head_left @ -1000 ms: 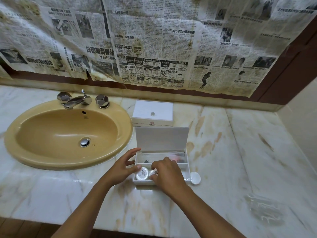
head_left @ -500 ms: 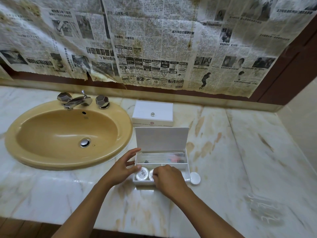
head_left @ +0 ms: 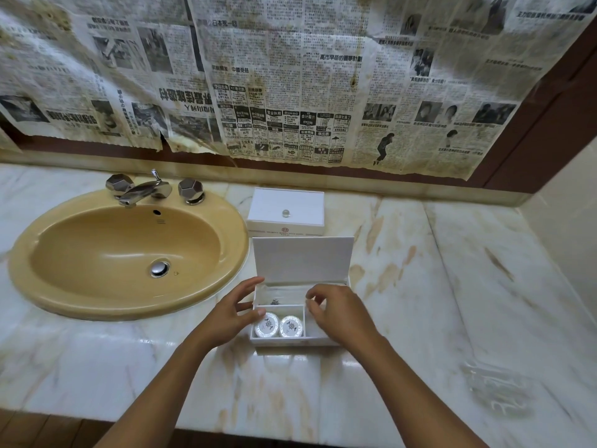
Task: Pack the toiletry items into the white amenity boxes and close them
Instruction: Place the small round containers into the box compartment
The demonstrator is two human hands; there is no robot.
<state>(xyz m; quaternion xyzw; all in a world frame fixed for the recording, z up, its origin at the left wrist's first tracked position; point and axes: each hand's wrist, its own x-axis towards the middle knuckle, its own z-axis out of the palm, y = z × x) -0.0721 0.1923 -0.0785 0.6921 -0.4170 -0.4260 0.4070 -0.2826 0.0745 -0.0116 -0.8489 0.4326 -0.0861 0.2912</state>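
Spreading out beneath both forearms, the marble counter (head_left: 420,286) takes up most of what I can see, pale with tan veins. Beyond the hands, yellowed newspaper (head_left: 290,76) covers the wall. Off to the left of the left hand sits the oval mustard-coloured sink (head_left: 58,286), its chrome tap (head_left: 145,189) at the far rim and a chrome drain (head_left: 160,268) in the bowl.

Between the two hands stands the open amenity box (head_left: 290,342), white, its lid (head_left: 302,260) raised upright just past the fingertips. Farther out, behind that lid, a second white box (head_left: 286,210) sits closed with a small round knob (head_left: 286,213) on top. Well to the right of the right hand, near the counter's front edge, lies a crumpled clear plastic wrapper (head_left: 494,386).

The left hand (head_left: 231,315) rests against the box's left side, fingers spread and relaxed, thumb at the front left corner, forefinger reaching toward the back wall. The right hand (head_left: 339,313) hovers over the right part of the box with its fingers curled inward, the tips close together; whether they pinch anything I cannot tell, as the fingers hide the space under them.

Inside the front left compartment, just beside the left thumb, two round wrapped soaps (head_left: 279,325) lie side by side, touching, each printed with a dark emblem. In the long back compartment, between the hands, a small dark-marked item (head_left: 274,301) shows, too small to make out.
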